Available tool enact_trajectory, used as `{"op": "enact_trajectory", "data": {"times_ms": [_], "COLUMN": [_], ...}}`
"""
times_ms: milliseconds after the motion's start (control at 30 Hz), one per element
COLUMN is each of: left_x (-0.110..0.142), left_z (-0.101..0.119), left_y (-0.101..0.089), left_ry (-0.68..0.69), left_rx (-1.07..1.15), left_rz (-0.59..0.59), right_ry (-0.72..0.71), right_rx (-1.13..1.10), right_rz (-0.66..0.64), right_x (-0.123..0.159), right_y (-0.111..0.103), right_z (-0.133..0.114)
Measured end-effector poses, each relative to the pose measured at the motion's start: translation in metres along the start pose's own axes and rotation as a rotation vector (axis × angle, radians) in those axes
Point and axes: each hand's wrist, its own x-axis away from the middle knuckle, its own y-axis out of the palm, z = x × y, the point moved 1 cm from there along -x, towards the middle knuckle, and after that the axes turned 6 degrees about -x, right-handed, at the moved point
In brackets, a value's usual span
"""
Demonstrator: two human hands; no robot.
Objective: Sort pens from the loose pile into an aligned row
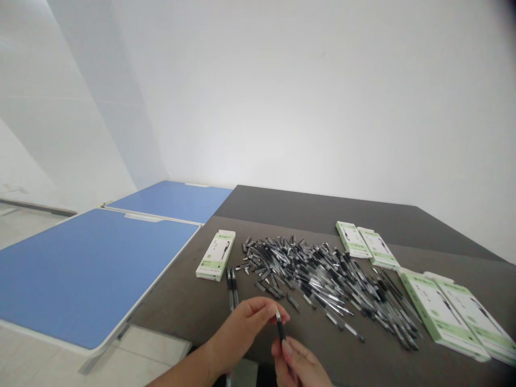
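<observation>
My left hand (245, 333) and my right hand (296, 365) both pinch a black pen (280, 325) just above the table's near edge. Its tip points up and away from me. Beyond my hands lies a large loose heap of black-and-clear pens (322, 285). A small group of pens (231, 287) lies apart to its left, close to my left hand. A white-and-green pen box (215, 255) stands left of the heap. Similar boxes lie to its right, including one (353, 239) at the back and one (441, 314) nearer me.
The pens and boxes lie on a dark grey tabletop (181, 306). Two blue folding tables, one (92, 274) beside it and one (173, 201) farther back, stand to the left. A white wall (282, 107) rises behind, and a pale tiled floor (149, 344) shows at lower left.
</observation>
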Motion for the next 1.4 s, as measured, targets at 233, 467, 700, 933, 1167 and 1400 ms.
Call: {"op": "enact_trajectory", "data": {"times_ms": [233,467,700,933,1167,1400], "left_x": [-0.043,-0.047,-0.016,-0.003,0.007,-0.017], "left_z": [-0.012,-0.011,0.005,0.008,0.012,0.0], "left_y": [-0.045,-0.045,-0.04,-0.029,-0.032,-0.066], "left_ry": [0.391,0.522,0.462,0.485,0.489,0.442], "left_rx": [-1.205,-1.417,-1.156,-1.088,-0.994,-1.084], "left_rz": [0.071,-0.035,-0.012,-0.113,-0.178,-0.218], "right_ry": [-0.23,-0.373,-0.534,-0.638,-0.668,-0.619], "right_rx": [0.368,0.831,1.2,1.471,1.537,1.557], "right_rz": [0.304,0.362,0.33,0.183,-0.011,0.22], "right_x": [0.001,0.002,0.009,0.01,0.008,-0.021], "right_y": [-0.01,-0.022,-0.023,-0.015,-0.008,0.01], "right_z": [-0.023,-0.03,-0.045,-0.049,-0.046,-0.025]}}
